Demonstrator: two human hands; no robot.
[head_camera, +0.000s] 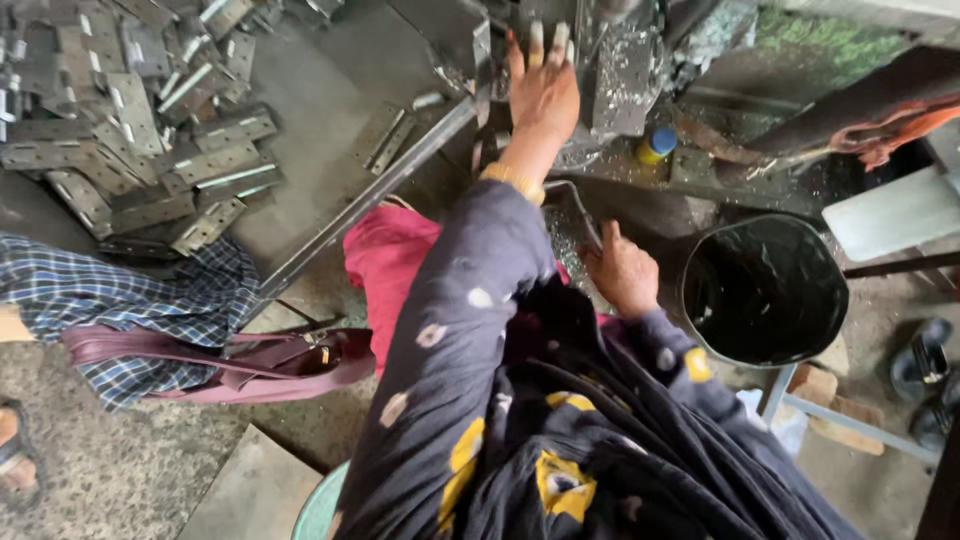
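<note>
The floor is rough grey concrete (110, 470), dusty and speckled, with a pale flat slab (255, 490) lying on it at the lower edge. A heap of grey metal brackets (130, 120) covers the upper left, and a black bucket (765, 290) stands at the right beside a light metal-framed stool (885, 215). Daylight is soft and even, with greenery (820, 40) visible at the top right.

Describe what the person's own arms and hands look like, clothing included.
Both arms wear long, loose dark navy sleeves printed with pale spots and yellow patches. A yellow-gold bangle or cuff edge circles the left wrist. The left hand and right hand are bare, with no gloves; no rings can be made out.
</note>
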